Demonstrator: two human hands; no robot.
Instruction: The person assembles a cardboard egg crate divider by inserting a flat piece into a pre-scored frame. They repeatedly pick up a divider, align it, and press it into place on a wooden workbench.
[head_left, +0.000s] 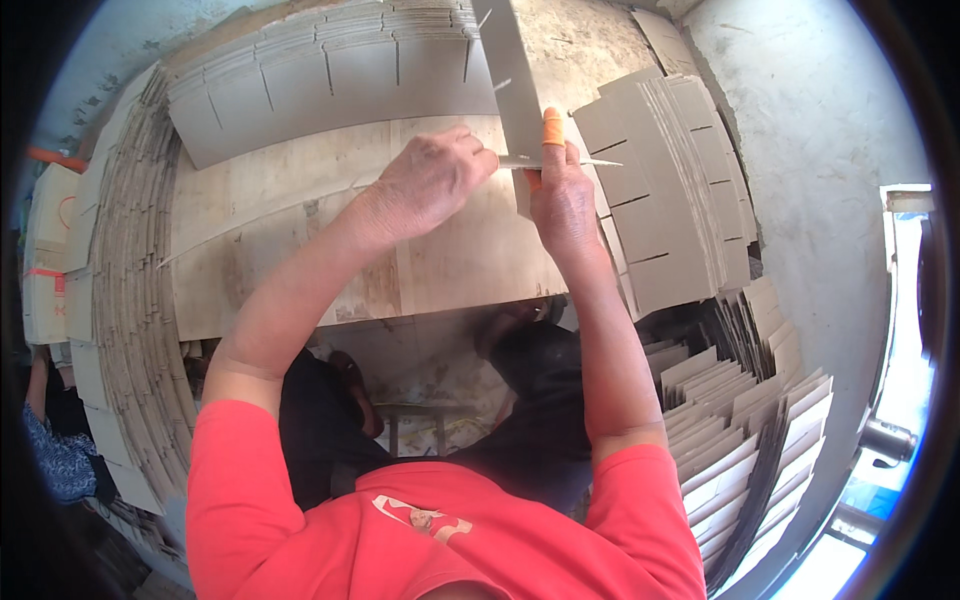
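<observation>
Above the far part of the wooden table, a long grey slotted cardboard strip [512, 75] stands tilted, running away from me. A second cardboard strip [517, 161], seen nearly edge-on, crosses it, and its pointed end sticks out right of my fingers. My left hand [428, 182] is closed, with its fingertips pinched at the left end of this crossing strip. My right hand [562, 195] grips the strips where they meet, an orange finger cot on one raised finger. How the slots sit at the crossing is hidden by my right hand.
Slotted cardboard strips are stacked at the table's far edge [350, 85] and at its right side [650, 190]. A tall cardboard stack [140, 270] lines the left. Assembled cardboard dividers [740, 430] stand at lower right, beside the wall. Another person's sleeve [58, 455] shows far left.
</observation>
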